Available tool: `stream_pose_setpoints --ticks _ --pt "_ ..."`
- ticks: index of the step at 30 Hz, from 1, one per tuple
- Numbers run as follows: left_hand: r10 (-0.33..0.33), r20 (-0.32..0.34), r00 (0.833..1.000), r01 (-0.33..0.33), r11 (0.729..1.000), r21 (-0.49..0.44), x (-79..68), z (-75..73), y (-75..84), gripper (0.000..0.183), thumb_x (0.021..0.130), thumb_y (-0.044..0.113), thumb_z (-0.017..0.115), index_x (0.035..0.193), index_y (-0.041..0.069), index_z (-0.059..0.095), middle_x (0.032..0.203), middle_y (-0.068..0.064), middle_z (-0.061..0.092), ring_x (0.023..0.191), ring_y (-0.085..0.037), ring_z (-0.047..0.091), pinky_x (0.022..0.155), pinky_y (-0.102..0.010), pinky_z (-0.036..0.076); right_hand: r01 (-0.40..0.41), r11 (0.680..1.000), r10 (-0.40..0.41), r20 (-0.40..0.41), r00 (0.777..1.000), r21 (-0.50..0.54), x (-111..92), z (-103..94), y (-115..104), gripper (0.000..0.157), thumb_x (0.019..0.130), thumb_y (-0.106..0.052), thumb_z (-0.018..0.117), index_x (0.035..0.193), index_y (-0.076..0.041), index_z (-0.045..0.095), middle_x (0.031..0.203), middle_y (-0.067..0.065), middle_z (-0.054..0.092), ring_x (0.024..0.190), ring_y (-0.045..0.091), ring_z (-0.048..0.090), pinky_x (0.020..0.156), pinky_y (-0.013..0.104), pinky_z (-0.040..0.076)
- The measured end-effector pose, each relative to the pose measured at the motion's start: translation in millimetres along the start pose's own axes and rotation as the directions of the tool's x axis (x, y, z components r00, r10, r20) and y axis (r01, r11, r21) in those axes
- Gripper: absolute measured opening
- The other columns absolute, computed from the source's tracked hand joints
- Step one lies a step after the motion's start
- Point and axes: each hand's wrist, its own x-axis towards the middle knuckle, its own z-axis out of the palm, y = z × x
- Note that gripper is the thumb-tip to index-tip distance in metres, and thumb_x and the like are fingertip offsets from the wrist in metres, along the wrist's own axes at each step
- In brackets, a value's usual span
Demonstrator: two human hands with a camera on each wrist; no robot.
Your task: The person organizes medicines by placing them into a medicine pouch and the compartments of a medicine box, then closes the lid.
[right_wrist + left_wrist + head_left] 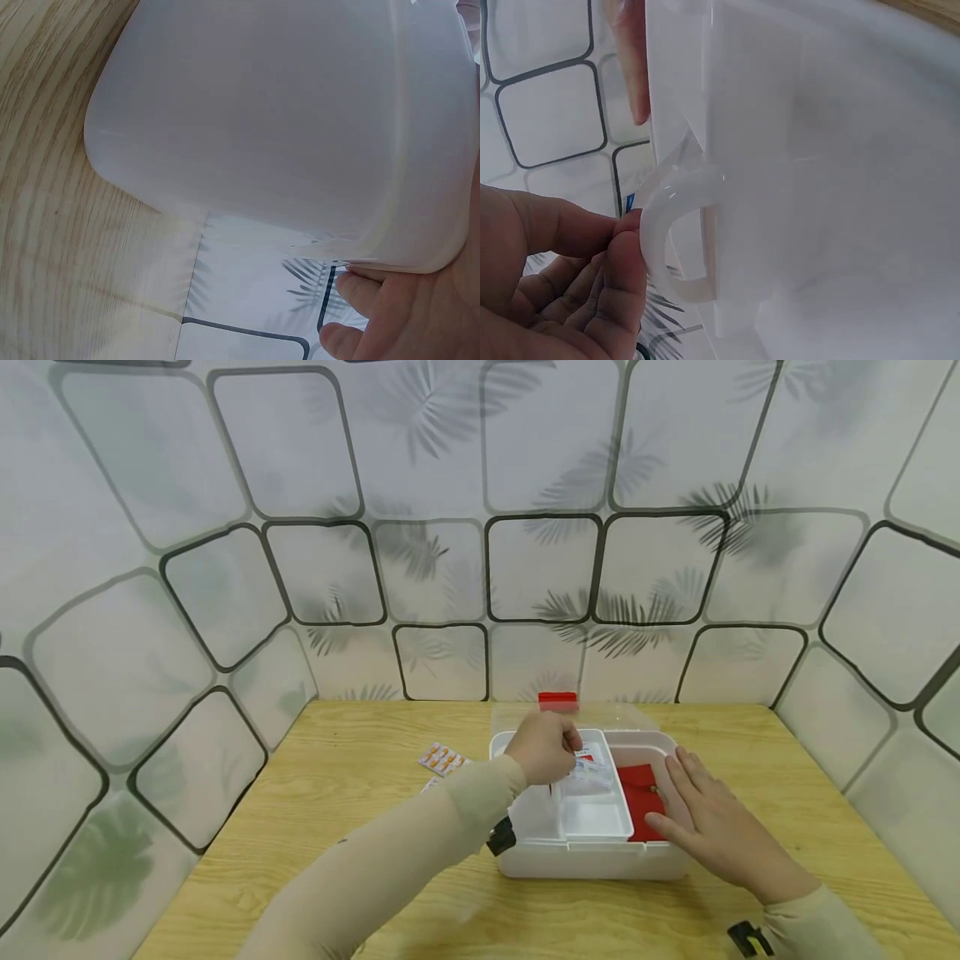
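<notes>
A white plastic box (592,862) stands on the wooden table with a white divided tray (596,820) set in its left part. Above the tray my left hand (542,747) pinches a clear plastic packet (591,770) with red and blue print. In the left wrist view, thumb and fingertips grip the packet's edge beside the tray's looped handle (660,240). My right hand (723,831) rests along the box's right rim with its fingers extended. A red pouch (639,797) lies in the right compartment. The packet's contents cannot be made out.
A blister pack of orange pills (442,759) lies left of the box, with another pack partly hidden by the left sleeve. Behind the box is its transparent lid (618,717), folded back, with a red latch (558,702). A patterned curtain (442,660) encloses the table.
</notes>
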Motion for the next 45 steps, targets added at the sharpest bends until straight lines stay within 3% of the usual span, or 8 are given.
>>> stream_pose_setpoints --ticks 9,21,32,37,45 --pt "-0.025 0.047 0.999 0.023 0.999 0.043 1.4 5.8 2.8 0.017 0.073 -0.006 0.065 0.084 0.006 0.07 0.07 0.005 0.059 0.067 -0.01 0.053 0.055 -0.019 0.044 0.004 1.0 -0.004 0.006 1.0 -0.012 0 -1.1 -1 0.084 0.093 -0.057 0.05 0.151 -0.001 0.024 0.157 0.022 0.014 0.142 0.041 0.014 0.101 0.068 0.025" --pt "0.045 0.029 0.999 -0.051 0.961 0.271 -2.1 11.0 11.4 0.014 0.076 -0.001 0.069 0.084 0.011 0.071 0.072 0.008 0.058 0.068 -0.01 0.053 0.063 -0.02 0.044 0.011 1.0 -0.011 0.006 1.0 -0.021 0 -0.4 0 0.083 0.093 -0.056 0.05 0.151 -0.004 0.024 0.156 0.022 0.015 0.142 0.041 0.014 0.101 0.068 0.025" --pt "0.085 0.004 0.996 -0.083 0.975 0.204 -6.9 3.1 2.7 0.01 0.082 0.004 0.067 0.089 0.009 0.071 0.077 0.005 0.062 0.072 -0.01 0.053 0.066 -0.02 0.045 -0.017 1.0 0.018 0.023 1.0 -0.012 0 -1.0 -1 0.086 0.092 -0.059 0.049 0.151 -0.001 0.023 0.158 0.02 0.012 0.143 0.04 0.011 0.102 0.067 0.023" --pt "0.106 -0.031 0.994 -0.1 0.983 0.157 -13.6 -11.9 -3.3 0.004 0.085 0.011 0.067 0.088 0.01 0.07 0.076 0.006 0.061 0.071 -0.008 0.053 0.064 -0.018 0.044 -0.021 1.0 0.021 0.027 0.999 -0.014 0 -1.3 -1 0.087 0.092 -0.06 0.049 0.151 -0.002 0.022 0.158 0.02 0.011 0.143 0.04 0.011 0.103 0.067 0.023" --pt "0.04 -0.126 0.991 -0.028 0.995 0.096 -24.5 -43.9 -26.0 0.007 0.089 0.017 0.066 0.084 0.013 0.068 0.076 0.006 0.062 0.07 -0.009 0.057 0.063 -0.022 0.048 -0.014 0.999 0.015 0.022 1.0 -0.038 0 -0.2 0 0.087 0.092 -0.06 0.048 0.151 -0.002 0.022 0.157 0.021 0.013 0.143 0.041 0.012 0.102 0.067 0.023"
